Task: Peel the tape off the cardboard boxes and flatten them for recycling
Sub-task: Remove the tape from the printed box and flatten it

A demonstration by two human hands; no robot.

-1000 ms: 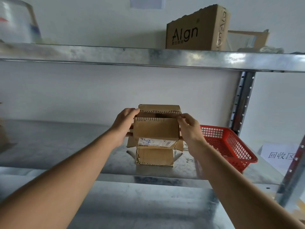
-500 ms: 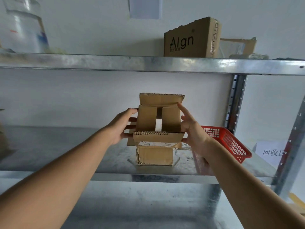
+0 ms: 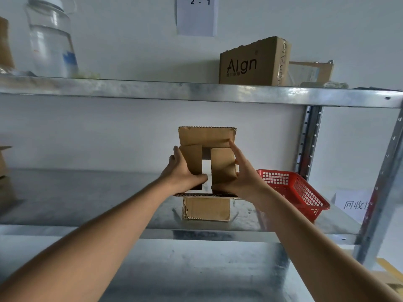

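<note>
red basket (image 3: 294, 188) right, open shelf (image 3: 87, 192) left

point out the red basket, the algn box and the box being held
red basket (image 3: 305, 192): head view, on its mesh side wall
Algn box (image 3: 246, 66): head view, on its printed front face
held box (image 3: 207, 137): head view, on its raised top flap

Held box (image 3: 206, 139): matt brown corrugated cardboard, fluted edges exposed. Shelf (image 3: 87, 192): galvanised sheet metal, mottled grey, dull sheen; upright post (image 3: 308, 138) of perforated steel. Basket (image 3: 303, 192): glossy red plastic mesh. Jar (image 3: 51, 40): clear plastic or glass. Wall label (image 3: 197, 16): matt white paper. Upper box (image 3: 254, 62): matt printed cardboard
</note>
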